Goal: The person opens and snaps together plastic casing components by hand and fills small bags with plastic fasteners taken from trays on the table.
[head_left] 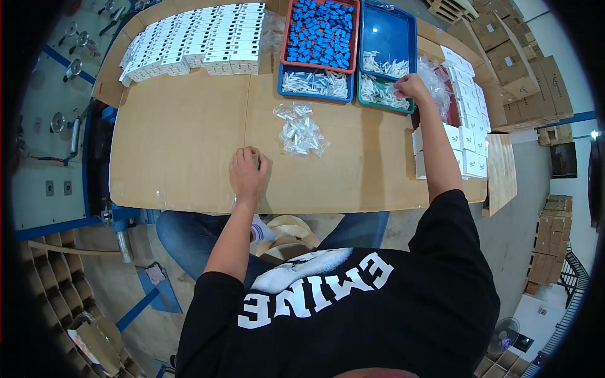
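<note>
My right hand (413, 88) is over the right side of a green tray (386, 104) that holds small white pieces (378, 91). Its fingers are drawn together at the tray, and what they grip is too small to make out. On the cardboard tabletop (183, 138) rests my left hand (247, 174), its fingers curled in; whatever may be inside is hidden. To the right of that hand lies a pile of small clear bags with white pieces (301, 130). A blue tray of similar white pieces (315, 96) sits beyond the pile.
A red tray of blue parts (319, 33) overlaps the blue one. Beside it stands a larger blue tray (387, 31). Rows of white boxes (201, 38) line the back left; more white boxes (467, 135) and clear plastic bags (435, 82) are at the right.
</note>
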The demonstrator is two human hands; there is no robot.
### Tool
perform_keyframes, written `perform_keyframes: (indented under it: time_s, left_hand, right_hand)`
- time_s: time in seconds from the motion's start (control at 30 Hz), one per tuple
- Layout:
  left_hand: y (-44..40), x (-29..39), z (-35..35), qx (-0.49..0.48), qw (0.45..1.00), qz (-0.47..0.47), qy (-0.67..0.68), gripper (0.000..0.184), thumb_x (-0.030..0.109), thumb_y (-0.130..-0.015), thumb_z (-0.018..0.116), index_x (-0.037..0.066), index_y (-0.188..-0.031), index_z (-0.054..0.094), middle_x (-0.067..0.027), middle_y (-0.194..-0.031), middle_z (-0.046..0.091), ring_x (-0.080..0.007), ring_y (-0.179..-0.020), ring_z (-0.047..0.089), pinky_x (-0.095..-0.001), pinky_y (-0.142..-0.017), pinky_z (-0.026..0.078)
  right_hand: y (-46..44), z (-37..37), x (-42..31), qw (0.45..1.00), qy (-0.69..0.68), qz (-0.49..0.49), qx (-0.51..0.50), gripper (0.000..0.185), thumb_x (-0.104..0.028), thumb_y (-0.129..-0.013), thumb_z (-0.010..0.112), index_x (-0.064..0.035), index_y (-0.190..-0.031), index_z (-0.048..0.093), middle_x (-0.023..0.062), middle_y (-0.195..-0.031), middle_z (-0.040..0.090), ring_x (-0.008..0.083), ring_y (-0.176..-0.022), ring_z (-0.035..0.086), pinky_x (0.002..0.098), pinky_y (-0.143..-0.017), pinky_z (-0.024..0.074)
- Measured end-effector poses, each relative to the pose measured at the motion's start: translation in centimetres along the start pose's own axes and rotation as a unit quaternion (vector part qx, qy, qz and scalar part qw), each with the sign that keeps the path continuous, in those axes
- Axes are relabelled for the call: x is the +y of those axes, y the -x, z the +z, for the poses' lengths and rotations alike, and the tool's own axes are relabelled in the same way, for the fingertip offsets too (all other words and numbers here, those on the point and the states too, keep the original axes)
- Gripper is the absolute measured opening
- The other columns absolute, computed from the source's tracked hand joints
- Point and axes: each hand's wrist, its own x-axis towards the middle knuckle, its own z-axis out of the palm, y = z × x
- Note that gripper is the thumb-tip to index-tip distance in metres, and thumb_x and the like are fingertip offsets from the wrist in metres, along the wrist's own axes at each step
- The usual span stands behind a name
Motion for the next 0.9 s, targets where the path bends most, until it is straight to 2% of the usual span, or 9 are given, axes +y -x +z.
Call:
perform_keyframes:
  time_s: [0.2,0.27,0.4,0.47,0.53,0.6,0.7,0.8,0.9]
  left_hand:
    - [0.1,0.1,0.0,0.005,1.000,0.002,-0.003,0.022,0.022,-0.086,0.069,0.007,-0.100,0.060,-0.0109,-0.097,0.060,-0.0314,-0.095,0.061,-0.0445,-0.082,0.049]
    - [0.1,0.1,0.0,0.005,1.000,0.005,-0.002,0.022,0.021,-0.086,0.069,0.007,-0.099,0.060,-0.0110,-0.097,0.060,-0.0316,-0.094,0.061,-0.0446,-0.082,0.050]
    - [0.0,0.1,0.1,0.008,1.000,0.005,0.010,0.021,0.021,-0.086,0.069,0.007,-0.099,0.060,-0.0111,-0.097,0.059,-0.0317,-0.094,0.061,-0.0448,-0.081,0.050]
    - [0.2,0.2,0.2,-0.002,1.000,0.002,0.005,0.021,0.021,-0.086,0.069,0.007,-0.099,0.060,-0.0110,-0.097,0.059,-0.0316,-0.094,0.061,-0.0448,-0.081,0.049]
    - [0.0,0.4,-0.1,0.007,1.000,0.004,0.001,0.021,0.021,-0.086,0.069,0.007,-0.099,0.061,-0.0107,-0.097,0.059,-0.0314,-0.095,0.061,-0.0448,-0.081,0.049]
    - [0.0,0.4,-0.1,0.007,1.000,0.003,-0.004,0.021,0.022,-0.086,0.069,0.007,-0.099,0.061,-0.0106,-0.097,0.059,-0.0314,-0.095,0.061,-0.0448,-0.081,0.049]
    - [0.0,0.3,0.3,0.005,1.000,0.002,-0.002,0.021,0.022,-0.087,0.069,0.007,-0.099,0.060,-0.0104,-0.097,0.060,-0.0313,-0.095,0.061,-0.0448,-0.081,0.049]
    - [0.0,-0.1,0.2,-0.002,1.000,-0.006,0.002,0.021,0.022,-0.086,0.069,0.007,-0.099,0.060,-0.0103,-0.096,0.060,-0.0311,-0.095,0.061,-0.0447,-0.081,0.049]
    - [0.0,-0.5,0.3,-0.001,1.000,-0.005,0.003,0.021,0.022,-0.086,0.069,0.007,-0.099,0.060,-0.0102,-0.096,0.061,-0.0308,-0.096,0.061,-0.0445,-0.081,0.050]
  right_hand:
    - [-1.2,-0.2,2.2,0.994,0.078,-0.063,0.043,0.020,-0.010,-0.093,0.070,0.0087,-0.101,0.073,0.0078,-0.079,0.068,0.0164,-0.063,0.067,0.0296,-0.059,0.0593]
    - [1.3,0.1,1.0,0.996,-0.002,-0.058,0.066,0.019,-0.020,-0.094,0.069,-0.0037,-0.099,0.076,0.0027,-0.069,0.063,0.0152,-0.054,0.059,0.0282,-0.049,0.0524]
    - [2.1,-2.8,1.9,1.000,0.021,0.006,0.011,0.018,-0.015,-0.096,0.068,-0.0016,-0.106,0.075,0.0006,-0.078,0.065,0.0108,-0.060,0.057,0.0249,-0.049,0.0482]
    - [2.4,-4.9,3.0,0.996,-0.059,0.061,-0.040,0.016,-0.014,-0.095,0.068,-0.0017,-0.103,0.075,0.0007,-0.081,0.066,0.0107,-0.064,0.058,0.0249,-0.047,0.0443]
    - [-1.9,-9.0,7.7,0.993,-0.091,0.060,-0.047,0.023,-0.013,-0.096,0.067,-0.0003,-0.115,0.070,0.0037,-0.087,0.069,0.0145,-0.066,0.063,0.0270,-0.050,0.0504]
    - [-3.3,-11.6,10.0,0.928,-0.324,0.013,0.183,0.037,-0.011,-0.096,0.064,0.0031,-0.130,0.058,0.0094,-0.099,0.071,0.0203,-0.071,0.070,0.0306,-0.056,0.0566]
    - [1.0,-11.4,6.0,0.915,-0.251,0.020,0.315,0.047,-0.011,-0.098,0.061,0.0024,-0.141,0.048,0.0147,-0.111,0.070,0.0257,-0.078,0.074,0.0351,-0.061,0.0605]
    - [1.6,-8.6,6.3,0.943,-0.176,-0.032,0.282,0.047,-0.013,-0.099,0.060,0.0008,-0.143,0.048,0.0153,-0.113,0.071,0.0253,-0.079,0.074,0.0343,-0.059,0.0596]
    - [4.9,0.2,5.0,0.972,-0.095,-0.164,0.139,0.024,-0.014,-0.098,0.062,-0.0068,-0.119,0.070,0.0084,-0.098,0.074,0.0134,-0.067,0.067,0.0275,-0.054,0.0516]
